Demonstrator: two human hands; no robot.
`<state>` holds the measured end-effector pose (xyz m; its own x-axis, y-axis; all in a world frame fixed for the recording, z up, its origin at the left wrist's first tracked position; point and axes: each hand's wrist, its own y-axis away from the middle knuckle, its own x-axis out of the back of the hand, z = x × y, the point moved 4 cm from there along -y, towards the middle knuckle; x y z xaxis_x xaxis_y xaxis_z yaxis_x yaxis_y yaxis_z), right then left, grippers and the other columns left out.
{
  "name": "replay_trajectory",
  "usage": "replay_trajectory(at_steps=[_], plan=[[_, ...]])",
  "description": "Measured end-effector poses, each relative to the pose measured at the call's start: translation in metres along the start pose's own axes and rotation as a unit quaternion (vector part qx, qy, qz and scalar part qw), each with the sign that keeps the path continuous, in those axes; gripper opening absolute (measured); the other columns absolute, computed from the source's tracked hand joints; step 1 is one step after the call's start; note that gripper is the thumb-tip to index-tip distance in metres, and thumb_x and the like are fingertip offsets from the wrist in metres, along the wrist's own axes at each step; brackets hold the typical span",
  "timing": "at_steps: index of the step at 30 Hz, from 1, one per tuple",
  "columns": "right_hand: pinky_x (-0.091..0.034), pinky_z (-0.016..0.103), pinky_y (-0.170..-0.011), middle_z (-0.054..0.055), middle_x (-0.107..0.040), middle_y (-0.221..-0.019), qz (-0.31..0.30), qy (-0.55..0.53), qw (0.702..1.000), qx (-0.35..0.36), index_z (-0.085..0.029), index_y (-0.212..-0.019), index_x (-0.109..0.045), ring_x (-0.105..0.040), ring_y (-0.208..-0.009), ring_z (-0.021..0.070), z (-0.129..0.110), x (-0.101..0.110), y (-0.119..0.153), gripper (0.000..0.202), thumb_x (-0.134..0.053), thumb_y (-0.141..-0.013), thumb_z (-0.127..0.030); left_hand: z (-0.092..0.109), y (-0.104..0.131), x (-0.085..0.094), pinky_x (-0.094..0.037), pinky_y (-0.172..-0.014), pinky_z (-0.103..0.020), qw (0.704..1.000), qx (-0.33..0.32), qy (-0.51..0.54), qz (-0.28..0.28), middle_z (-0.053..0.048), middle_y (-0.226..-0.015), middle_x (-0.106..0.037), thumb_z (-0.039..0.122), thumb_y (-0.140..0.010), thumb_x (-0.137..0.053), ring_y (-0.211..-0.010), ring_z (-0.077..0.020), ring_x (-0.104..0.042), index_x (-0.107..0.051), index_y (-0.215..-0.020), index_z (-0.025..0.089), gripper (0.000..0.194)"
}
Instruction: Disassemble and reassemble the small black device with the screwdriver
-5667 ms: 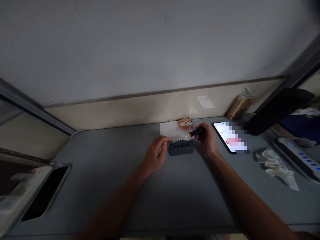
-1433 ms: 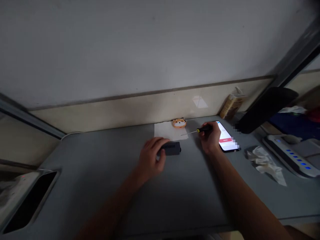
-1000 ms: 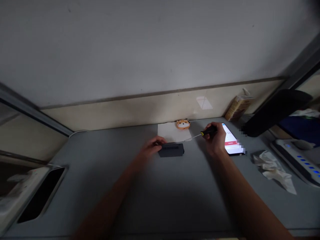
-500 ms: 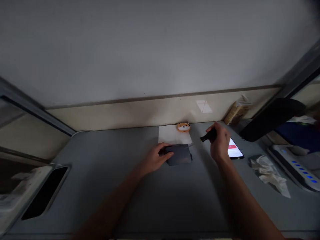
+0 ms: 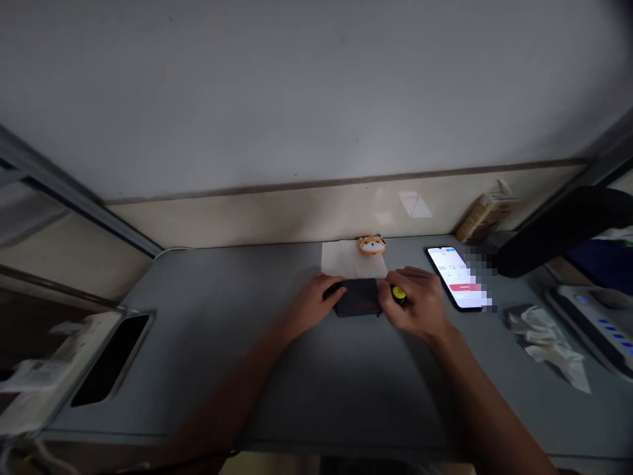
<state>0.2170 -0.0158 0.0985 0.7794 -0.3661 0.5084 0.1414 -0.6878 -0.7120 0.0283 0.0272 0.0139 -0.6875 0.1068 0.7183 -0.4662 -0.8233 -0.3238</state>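
Our left hand (image 5: 319, 302) is closed on the near-left end of the dark box (image 5: 360, 297), thumb and fingers pinching it; our right hand (image 5: 419, 300) is wrapped round the screwdriver (image 5: 398, 294), yellow end showing, shaft hidden, its fingers at the box's right end. A second ago the slotted side was up and the driver pointed at it from apart; now the broad face is up and both hands meet the box, so we judge we are handling the box itself, not driving with the tip. Beyond our grip lie white paper (image 5: 341, 258) and an orange animal-faced case (image 5: 372, 245). Right of it on the grey desk (image 5: 198, 316) are a lit phone (image 5: 452, 280) and crumpled tissue (image 5: 548, 343). A pale wall (image 5: 297, 99) rises behind; the room is dim.
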Motion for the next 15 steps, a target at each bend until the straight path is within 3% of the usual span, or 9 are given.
replay_trajectory(at_steps=[7,11,15], plan=[[-0.030,0.029,-0.049,-0.002,-0.042,-0.041,0.010,-0.029,0.998,-0.047,-0.025,-0.048,-0.042,-0.038,-0.042,0.0127,0.005,-0.006,0.005,0.038,-0.050,-0.085,-0.029,0.001,0.001,-0.001,-0.057,-0.092,-0.038,0.999,-0.037,-0.017,0.016,-0.006,-0.103,-0.076,0.024,-0.102,-0.051,-0.101,-0.0196,-0.070,-0.069,-0.115,0.021,0.023],[-0.035,0.028,-0.050,-0.001,-0.052,-0.045,0.021,-0.045,0.999,0.018,-0.025,-0.055,-0.049,-0.045,-0.043,0.0130,-0.006,-0.022,0.015,0.033,-0.049,-0.088,-0.023,0.004,0.001,-0.001,-0.057,-0.093,-0.038,0.998,-0.052,-0.026,0.021,-0.006,-0.102,-0.075,0.021,-0.102,-0.048,-0.103,-0.0203,-0.069,-0.068,-0.114,0.020,0.024],[-0.034,0.030,-0.049,-0.002,-0.051,-0.044,0.023,-0.040,0.997,0.068,-0.026,-0.056,-0.049,-0.043,-0.042,0.0133,-0.015,-0.033,0.025,0.031,-0.050,-0.087,-0.022,0.005,0.001,-0.001,-0.057,-0.094,-0.040,0.997,-0.057,-0.047,0.014,-0.005,-0.100,-0.075,0.020,-0.102,-0.045,-0.103,-0.0211,-0.068,-0.068,-0.116,0.022,0.027]])
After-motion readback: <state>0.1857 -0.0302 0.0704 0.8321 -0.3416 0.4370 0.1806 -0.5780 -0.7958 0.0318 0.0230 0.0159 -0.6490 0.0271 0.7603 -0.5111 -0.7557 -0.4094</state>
